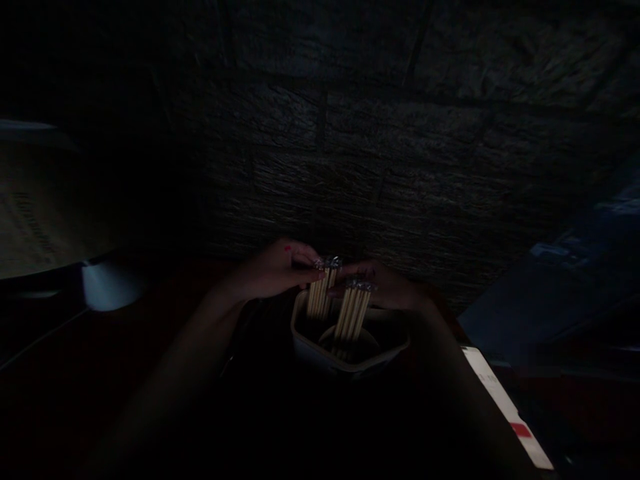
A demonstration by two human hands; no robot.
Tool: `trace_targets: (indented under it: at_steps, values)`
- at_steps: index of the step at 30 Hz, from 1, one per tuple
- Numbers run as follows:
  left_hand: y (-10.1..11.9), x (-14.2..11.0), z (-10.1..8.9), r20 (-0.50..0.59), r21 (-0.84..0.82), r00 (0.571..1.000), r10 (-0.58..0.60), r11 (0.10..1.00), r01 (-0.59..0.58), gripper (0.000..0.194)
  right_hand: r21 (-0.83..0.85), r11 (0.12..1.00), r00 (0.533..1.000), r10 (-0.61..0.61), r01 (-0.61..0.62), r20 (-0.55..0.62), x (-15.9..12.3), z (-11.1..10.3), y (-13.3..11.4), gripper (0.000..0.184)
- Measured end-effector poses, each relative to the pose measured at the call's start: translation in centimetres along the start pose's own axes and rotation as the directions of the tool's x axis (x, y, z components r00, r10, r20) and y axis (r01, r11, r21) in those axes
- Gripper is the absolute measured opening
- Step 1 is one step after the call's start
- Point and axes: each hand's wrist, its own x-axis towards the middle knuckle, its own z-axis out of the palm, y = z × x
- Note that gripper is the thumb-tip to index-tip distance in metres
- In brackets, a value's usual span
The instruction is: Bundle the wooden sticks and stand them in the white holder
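My left hand (275,269) is closed round the top of a bundle of slim wooden sticks (317,298), its thumb in front. The tops of these sticks look shiny, as if wrapped in clear film or foil. My right hand (387,285) has its fingers bent at the upper part of the bundles, partly hidden behind a second bundle of wooden sticks (353,313). Both bundles stand upright, slightly tilted, in an open container (325,357) with a pale rim. Inside it, a round rim surrounds the foot of the second bundle. Dim light hides the fingertips' exact contact.
A rough block wall (320,147) rises just behind the hands. A lit phone-like screen (505,400) lies at the right by my forearm. On the left are a large tan printed object (45,207) and a pale cup-like thing (107,287). A bluish panel (550,280) slants at the right.
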Motion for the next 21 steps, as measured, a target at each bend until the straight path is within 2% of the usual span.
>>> trace_targets:
  at_steps: [6, 13, 21]
  values:
    - [-0.03, 0.06, 0.07, -0.03, 0.042, 0.999, 0.017, 0.999, -0.015, 0.018, -0.043, 0.999, 0.999, -0.022, 0.02, -0.035, -0.52, -1.02, 0.1, 0.025]
    - [0.1, -0.01, 0.17, -0.016, 0.028, 1.0, 0.01, 1.0, -0.01, 0.017, -0.007, 0.999, 0.999, -0.032, 0.032, -0.019, -0.28, -0.78, 0.38, 0.021]
    - [0.09, -0.05, 0.22, -0.013, 0.005, 1.0, -0.016, 1.0, 0.016, 0.023, -0.055, 0.997, 0.998, -0.053, 0.051, -0.031, -0.15, -0.83, 0.94, 0.023]
